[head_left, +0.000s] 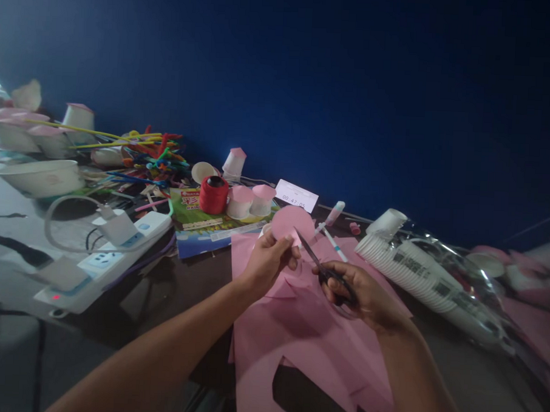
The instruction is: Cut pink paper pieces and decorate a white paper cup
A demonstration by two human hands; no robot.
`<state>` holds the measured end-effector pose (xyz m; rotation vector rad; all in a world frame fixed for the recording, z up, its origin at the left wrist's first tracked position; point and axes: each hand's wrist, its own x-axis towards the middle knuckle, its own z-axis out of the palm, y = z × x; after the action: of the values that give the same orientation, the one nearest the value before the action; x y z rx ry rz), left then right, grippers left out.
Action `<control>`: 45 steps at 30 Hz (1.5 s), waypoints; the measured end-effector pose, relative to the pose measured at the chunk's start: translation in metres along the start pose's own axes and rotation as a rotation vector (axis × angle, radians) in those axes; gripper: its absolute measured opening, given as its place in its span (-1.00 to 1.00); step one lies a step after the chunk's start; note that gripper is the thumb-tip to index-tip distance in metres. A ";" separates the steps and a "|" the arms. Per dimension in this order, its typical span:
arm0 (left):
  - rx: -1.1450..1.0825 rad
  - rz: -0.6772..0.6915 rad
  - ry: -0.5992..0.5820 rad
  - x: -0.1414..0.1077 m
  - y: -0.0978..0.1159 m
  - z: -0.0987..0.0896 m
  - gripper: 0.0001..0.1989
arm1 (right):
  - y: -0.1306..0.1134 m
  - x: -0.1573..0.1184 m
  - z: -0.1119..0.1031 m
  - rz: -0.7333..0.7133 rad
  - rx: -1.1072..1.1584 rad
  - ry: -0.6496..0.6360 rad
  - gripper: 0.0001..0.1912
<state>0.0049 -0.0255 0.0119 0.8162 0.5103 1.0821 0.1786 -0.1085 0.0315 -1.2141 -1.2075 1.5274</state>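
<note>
My left hand (275, 259) pinches the lower edge of a round pink paper disc (292, 222), held up above the table. In my right hand (344, 285) is a pair of dark-handled scissors (313, 256), fingers wrapped round the grips. The blades reach up and left to the disc, with the tip near its middle; whether they are cutting into it I cannot tell. Under both hands lie cut sheets of pink paper (315, 335). Just behind the disc, two white paper cups with pink tops (240, 202) stand beside a red spool of thread (214, 195).
A sleeve of stacked paper cups (409, 266) lies at right. A glue stick (335, 213) and a pen (335, 244) are behind the paper. To the left are a power strip (108, 259), a white bowl (41, 179) and coloured pipe cleaners (154, 149). A phone-like timer (296, 196) leans at the back.
</note>
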 end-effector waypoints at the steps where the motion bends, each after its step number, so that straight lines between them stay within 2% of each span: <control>1: 0.000 0.000 0.001 0.000 0.000 0.000 -0.78 | 0.001 0.000 0.000 -0.001 -0.005 0.001 -0.56; 20: -0.012 -0.020 0.004 -0.001 0.002 0.002 -0.77 | 0.006 0.002 0.000 0.004 -0.024 0.028 -0.56; 28: -0.015 -0.024 0.001 -0.001 0.001 0.001 -0.76 | 0.003 0.002 0.003 -0.014 -0.030 0.035 -0.50; 45: 0.002 -0.031 0.010 0.000 0.001 0.001 -0.75 | 0.001 0.002 0.004 -0.001 -0.039 0.020 -0.59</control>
<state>0.0048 -0.0257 0.0136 0.8027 0.5310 1.0579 0.1745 -0.1078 0.0308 -1.2513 -1.2298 1.4946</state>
